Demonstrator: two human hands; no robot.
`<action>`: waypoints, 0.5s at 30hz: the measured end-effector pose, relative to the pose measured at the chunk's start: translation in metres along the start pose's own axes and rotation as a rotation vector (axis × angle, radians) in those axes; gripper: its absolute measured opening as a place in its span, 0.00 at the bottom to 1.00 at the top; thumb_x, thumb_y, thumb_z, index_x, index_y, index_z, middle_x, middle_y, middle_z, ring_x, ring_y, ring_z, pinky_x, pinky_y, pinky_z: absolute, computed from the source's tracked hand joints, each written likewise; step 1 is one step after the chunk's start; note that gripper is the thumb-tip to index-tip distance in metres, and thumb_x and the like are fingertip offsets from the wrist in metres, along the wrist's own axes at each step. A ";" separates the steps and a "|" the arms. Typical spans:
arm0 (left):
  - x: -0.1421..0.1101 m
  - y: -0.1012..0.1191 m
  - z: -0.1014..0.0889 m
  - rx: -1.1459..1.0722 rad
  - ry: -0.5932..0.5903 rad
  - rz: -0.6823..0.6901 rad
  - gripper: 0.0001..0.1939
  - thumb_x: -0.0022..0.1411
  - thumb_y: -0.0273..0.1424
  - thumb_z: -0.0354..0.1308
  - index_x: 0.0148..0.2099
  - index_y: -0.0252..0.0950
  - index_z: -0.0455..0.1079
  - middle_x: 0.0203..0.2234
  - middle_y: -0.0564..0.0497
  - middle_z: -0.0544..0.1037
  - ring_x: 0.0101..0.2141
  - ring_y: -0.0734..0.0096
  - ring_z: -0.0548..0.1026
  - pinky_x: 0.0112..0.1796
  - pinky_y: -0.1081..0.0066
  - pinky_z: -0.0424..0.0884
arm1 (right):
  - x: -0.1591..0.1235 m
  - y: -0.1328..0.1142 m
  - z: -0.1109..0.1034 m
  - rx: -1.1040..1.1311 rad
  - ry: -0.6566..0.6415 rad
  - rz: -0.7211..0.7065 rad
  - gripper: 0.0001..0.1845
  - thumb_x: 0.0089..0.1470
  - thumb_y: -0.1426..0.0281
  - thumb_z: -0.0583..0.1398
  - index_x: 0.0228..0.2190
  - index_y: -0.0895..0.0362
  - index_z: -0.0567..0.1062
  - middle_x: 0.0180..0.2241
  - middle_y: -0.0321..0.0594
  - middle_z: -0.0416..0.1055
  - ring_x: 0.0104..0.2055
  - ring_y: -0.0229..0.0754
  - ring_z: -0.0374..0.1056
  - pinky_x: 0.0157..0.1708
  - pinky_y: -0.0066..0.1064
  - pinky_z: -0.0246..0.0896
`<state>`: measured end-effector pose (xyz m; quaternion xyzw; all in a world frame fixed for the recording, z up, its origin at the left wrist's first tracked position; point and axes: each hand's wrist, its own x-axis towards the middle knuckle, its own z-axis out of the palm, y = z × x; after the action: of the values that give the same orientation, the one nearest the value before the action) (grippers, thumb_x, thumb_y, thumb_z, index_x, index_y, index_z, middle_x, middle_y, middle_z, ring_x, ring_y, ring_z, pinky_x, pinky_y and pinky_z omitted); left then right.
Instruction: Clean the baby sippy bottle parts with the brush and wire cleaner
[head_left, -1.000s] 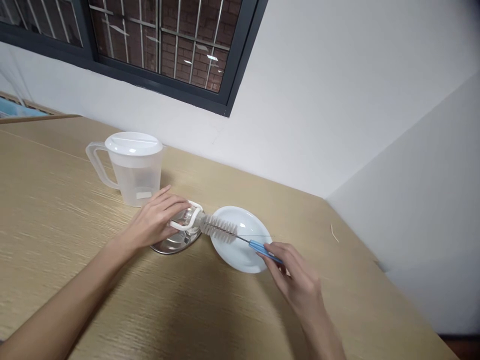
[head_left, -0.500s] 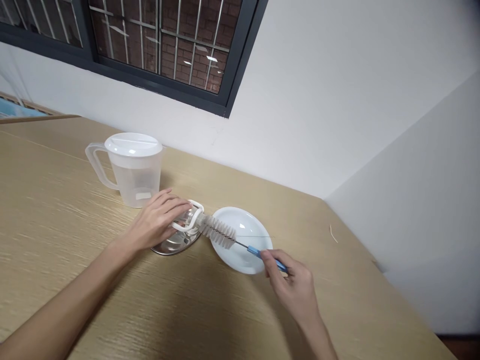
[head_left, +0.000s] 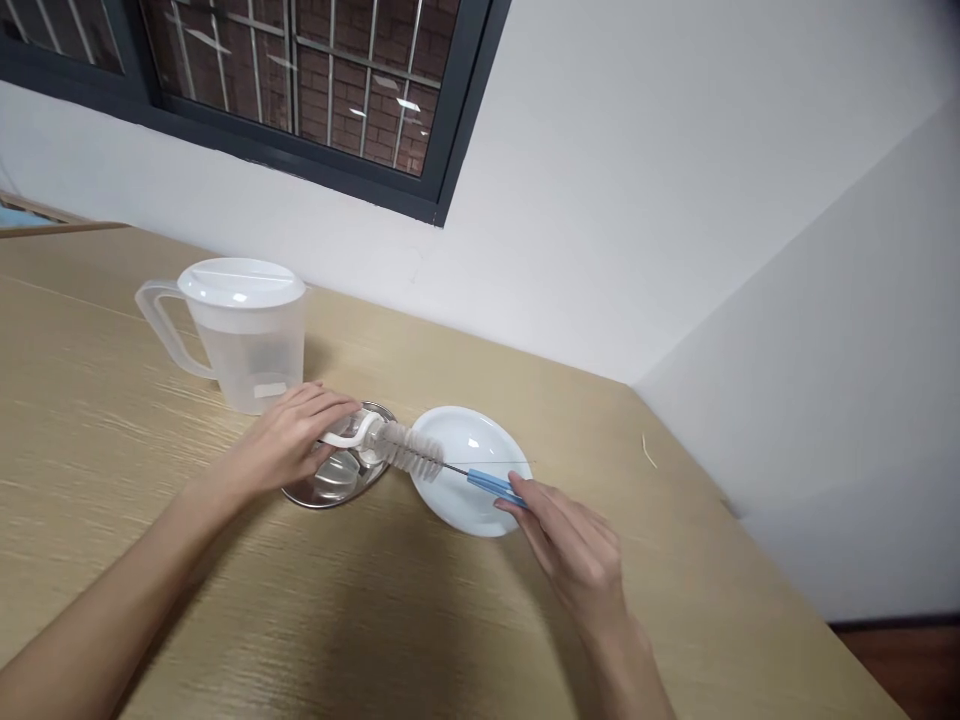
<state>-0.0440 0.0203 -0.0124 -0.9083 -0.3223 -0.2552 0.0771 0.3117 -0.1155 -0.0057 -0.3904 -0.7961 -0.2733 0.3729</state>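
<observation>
My left hand (head_left: 289,440) is wrapped around a clear bottle (head_left: 346,428) with a white loop handle (head_left: 351,436), tipped on its side so its mouth faces right. My right hand (head_left: 574,545) pinches the blue handle of a bottle brush (head_left: 409,450). The pale bristles meet the bottle's mouth; how far they reach inside is hidden. Below the bottle lies a shiny metal tray (head_left: 304,494) with a clear, rounded item (head_left: 337,474) on it. Behind the brush sits a white plate (head_left: 459,510), with a thin wire-like line (head_left: 487,463) across it.
A lidded translucent pitcher (head_left: 247,345) stands behind my left hand. A small pale strip (head_left: 649,452) lies near the right edge of the wooden table (head_left: 300,620). The white wall (head_left: 540,230) and a barred window (head_left: 322,80) rise beyond the table.
My right hand has turned over the brush handle, and its grip is now more at the fingertips. The whole scene has shifted slightly left in view. My left hand keeps its hold.
</observation>
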 end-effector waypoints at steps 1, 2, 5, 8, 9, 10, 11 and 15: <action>0.000 0.000 0.001 -0.007 0.003 -0.001 0.24 0.63 0.24 0.55 0.61 0.35 0.68 0.53 0.42 0.77 0.53 0.52 0.74 0.58 0.49 0.65 | 0.001 0.000 0.000 0.003 -0.006 0.000 0.26 0.53 0.82 0.68 0.53 0.61 0.73 0.39 0.45 0.80 0.37 0.41 0.77 0.40 0.31 0.72; 0.000 -0.001 0.001 -0.013 0.008 -0.001 0.24 0.63 0.24 0.55 0.61 0.35 0.68 0.53 0.41 0.77 0.53 0.52 0.74 0.58 0.49 0.65 | 0.001 -0.001 -0.001 0.012 -0.014 0.006 0.25 0.53 0.82 0.68 0.52 0.61 0.73 0.39 0.45 0.80 0.37 0.40 0.77 0.40 0.30 0.71; 0.000 -0.001 0.002 -0.024 0.018 0.003 0.23 0.62 0.24 0.55 0.60 0.34 0.69 0.52 0.41 0.78 0.52 0.51 0.74 0.58 0.49 0.66 | 0.002 -0.002 0.000 0.081 -0.057 0.068 0.20 0.56 0.79 0.66 0.51 0.61 0.74 0.35 0.42 0.79 0.33 0.38 0.76 0.34 0.29 0.70; 0.001 -0.001 0.001 -0.024 0.042 0.015 0.24 0.62 0.23 0.54 0.60 0.35 0.69 0.52 0.41 0.78 0.52 0.52 0.74 0.58 0.49 0.66 | 0.001 -0.001 0.002 0.169 -0.090 0.173 0.14 0.60 0.76 0.63 0.48 0.59 0.76 0.28 0.37 0.77 0.25 0.35 0.71 0.24 0.26 0.65; 0.001 0.000 0.000 -0.024 0.057 0.018 0.24 0.62 0.23 0.53 0.60 0.35 0.69 0.52 0.41 0.78 0.52 0.52 0.74 0.59 0.49 0.65 | 0.000 -0.001 0.003 0.185 -0.090 0.204 0.12 0.61 0.75 0.63 0.47 0.59 0.76 0.28 0.36 0.77 0.23 0.34 0.69 0.22 0.26 0.64; 0.001 0.000 -0.001 -0.023 0.073 0.020 0.24 0.62 0.23 0.53 0.60 0.35 0.69 0.52 0.41 0.78 0.53 0.52 0.74 0.59 0.48 0.65 | -0.002 0.000 0.004 0.195 -0.083 0.232 0.11 0.61 0.74 0.62 0.46 0.58 0.77 0.28 0.36 0.77 0.22 0.33 0.67 0.20 0.26 0.63; 0.002 0.001 -0.002 -0.022 0.091 0.023 0.24 0.62 0.23 0.53 0.60 0.36 0.69 0.52 0.41 0.78 0.53 0.52 0.74 0.59 0.48 0.65 | -0.003 0.000 0.005 0.201 -0.074 0.258 0.11 0.61 0.73 0.62 0.46 0.57 0.78 0.29 0.36 0.78 0.21 0.33 0.67 0.20 0.26 0.62; 0.003 0.004 -0.007 -0.006 0.184 0.029 0.24 0.64 0.24 0.53 0.62 0.38 0.67 0.54 0.42 0.77 0.53 0.52 0.73 0.58 0.47 0.65 | -0.009 0.001 0.008 0.210 -0.036 0.360 0.12 0.61 0.70 0.62 0.46 0.56 0.79 0.33 0.39 0.80 0.20 0.32 0.66 0.20 0.26 0.64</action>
<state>-0.0426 0.0167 -0.0045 -0.8859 -0.2997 -0.3374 0.1074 0.3134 -0.1131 -0.0170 -0.4903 -0.7441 -0.1108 0.4401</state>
